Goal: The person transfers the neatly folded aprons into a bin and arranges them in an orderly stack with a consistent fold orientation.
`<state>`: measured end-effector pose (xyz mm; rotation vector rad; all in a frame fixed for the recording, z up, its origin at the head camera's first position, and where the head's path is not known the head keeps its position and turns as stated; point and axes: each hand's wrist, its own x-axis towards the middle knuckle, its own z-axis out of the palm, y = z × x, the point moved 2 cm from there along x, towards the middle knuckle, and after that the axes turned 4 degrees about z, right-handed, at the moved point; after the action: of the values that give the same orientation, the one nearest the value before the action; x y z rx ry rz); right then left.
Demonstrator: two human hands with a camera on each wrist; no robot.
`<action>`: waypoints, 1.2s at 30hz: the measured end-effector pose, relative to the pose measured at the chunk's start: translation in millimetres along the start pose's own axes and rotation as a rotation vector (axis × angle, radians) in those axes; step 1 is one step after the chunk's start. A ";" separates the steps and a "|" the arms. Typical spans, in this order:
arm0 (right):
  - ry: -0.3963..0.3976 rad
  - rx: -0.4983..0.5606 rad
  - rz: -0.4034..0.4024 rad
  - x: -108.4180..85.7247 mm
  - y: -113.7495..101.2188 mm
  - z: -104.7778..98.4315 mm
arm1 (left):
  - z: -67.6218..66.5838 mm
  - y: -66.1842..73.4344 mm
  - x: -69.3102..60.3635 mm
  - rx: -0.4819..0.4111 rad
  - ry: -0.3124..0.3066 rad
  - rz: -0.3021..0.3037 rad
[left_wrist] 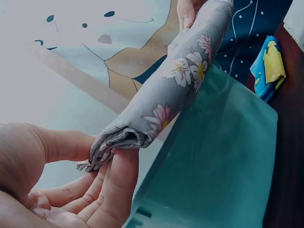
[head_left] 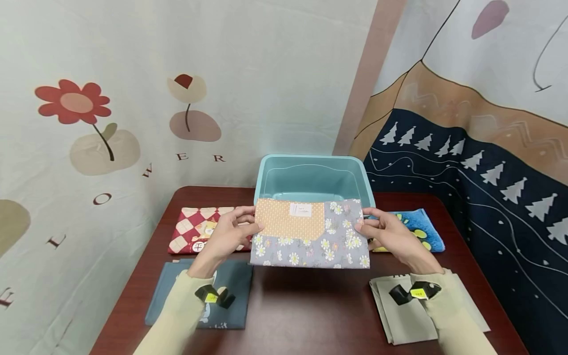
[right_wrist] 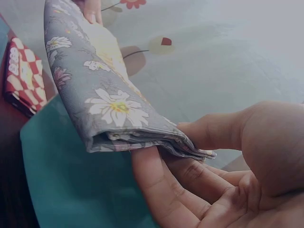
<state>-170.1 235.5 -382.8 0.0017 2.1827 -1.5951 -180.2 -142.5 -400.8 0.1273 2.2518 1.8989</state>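
a dark red-brown table carries a light teal plastic bin at its far edge. a folded grey daisy-print cloth is held up off the table, hiding the bin's near side. on the table lie a folded slate-blue cloth, a beige one, a red-and-cream checked one and a bright blue one. the left hand and right hand pinch the daisy-print cloth's opposite ends between thumb and fingers. a white label sits on its orange dotted patch.
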 end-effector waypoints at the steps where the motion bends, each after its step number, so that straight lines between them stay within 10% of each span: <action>1: 0.011 -0.006 -0.002 1.2 -2.0 -1.3 | 0.0 1.8 2.1 0.003 -0.001 0.006; 36: 0.084 -0.051 -0.037 60.7 -45.9 -35.2 | -11.5 37.3 74.7 0.060 0.005 0.071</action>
<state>-248.7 236.9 -353.4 0.0133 2.2995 -1.5858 -257.7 -132.9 -369.1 0.2146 2.3384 1.8685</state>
